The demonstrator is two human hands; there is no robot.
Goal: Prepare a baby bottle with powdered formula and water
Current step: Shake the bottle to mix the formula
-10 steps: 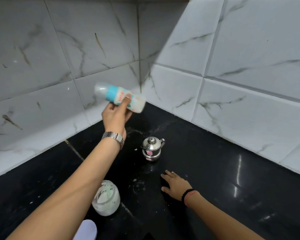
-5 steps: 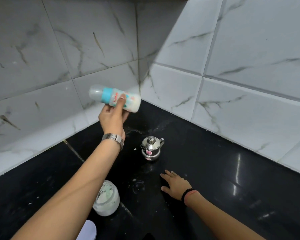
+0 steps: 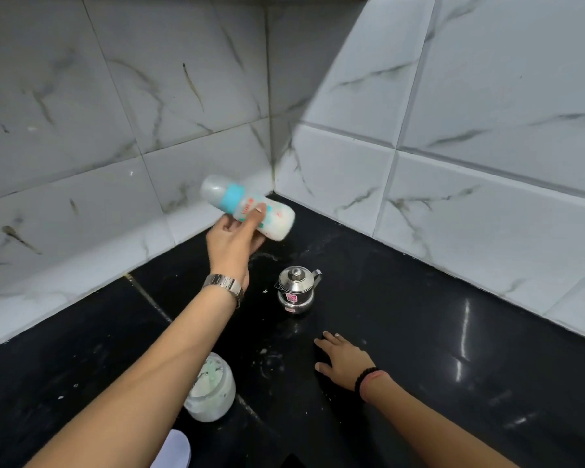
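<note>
The black countertop [image 3: 419,349] runs into a corner of white marbled wall tiles [image 3: 487,96], and it is speckled with pale spots near the middle. My left hand [image 3: 232,243] holds the baby bottle [image 3: 247,211] in the air above the counter, close to the corner; my fingers curl round its body, the index finger lying along the label. The bottle is tipped nearly onto its side, with its clear cap to the left and up, a blue collar below it, and milky white liquid in the body. There is red print on it, too blurred for me to read.

Near my left elbow stands a glass jar [image 3: 211,388] with white powder in it. The small steel pot [image 3: 296,290] with lid and spout stands upright on the counter, a pink sticker and a red label on its side, both unreadable.

My right hand [image 3: 343,361] lies flat on the counter, fingers spread, holding nothing.
</note>
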